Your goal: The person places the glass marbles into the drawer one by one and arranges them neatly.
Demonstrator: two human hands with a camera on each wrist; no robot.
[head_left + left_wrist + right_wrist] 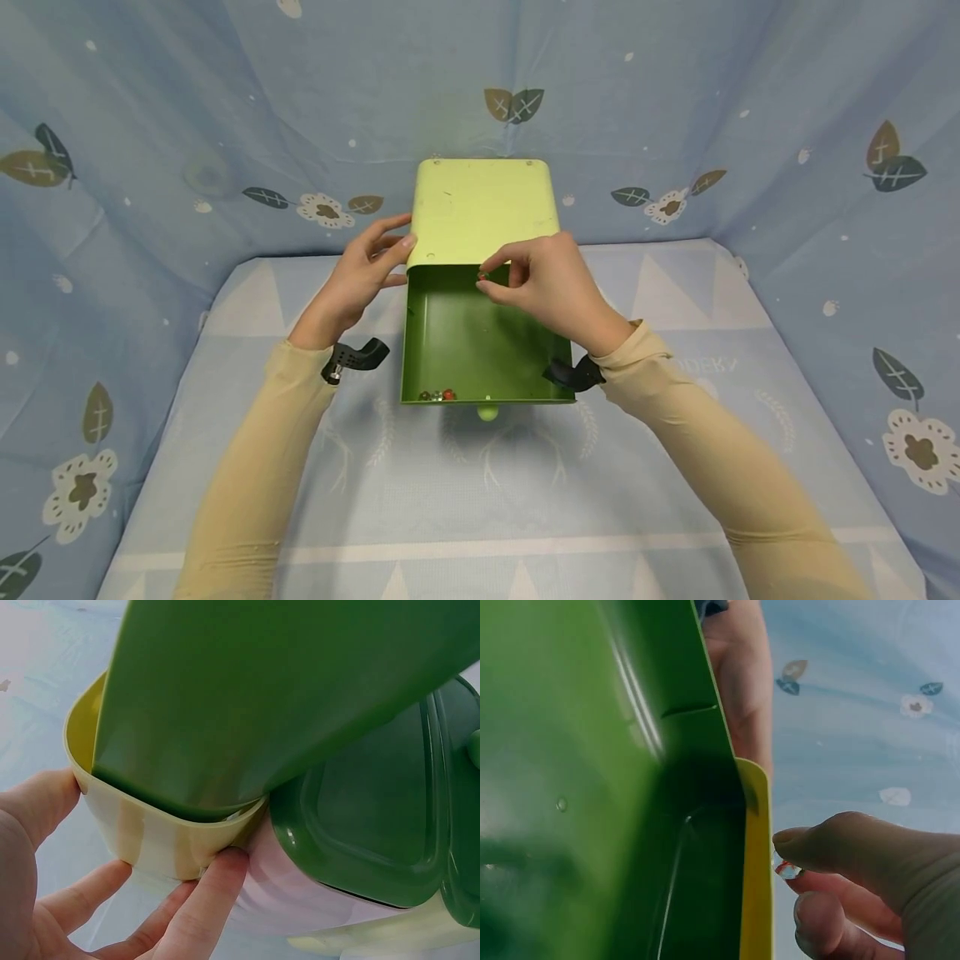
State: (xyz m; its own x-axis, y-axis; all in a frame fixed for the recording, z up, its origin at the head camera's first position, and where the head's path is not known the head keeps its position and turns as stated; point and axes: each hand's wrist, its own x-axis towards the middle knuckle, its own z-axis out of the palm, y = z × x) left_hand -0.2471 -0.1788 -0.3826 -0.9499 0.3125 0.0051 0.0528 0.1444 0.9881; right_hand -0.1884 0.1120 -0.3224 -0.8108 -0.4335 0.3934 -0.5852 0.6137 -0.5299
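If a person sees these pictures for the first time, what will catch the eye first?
The green drawer, pulled out toward the person from the pale yellow-green box in the middle of the table, stands out most. Above its back part, the right hand pinches a small bead, while the left hand holds the box's left front corner. A few beads lie in the drawer's near left corner.
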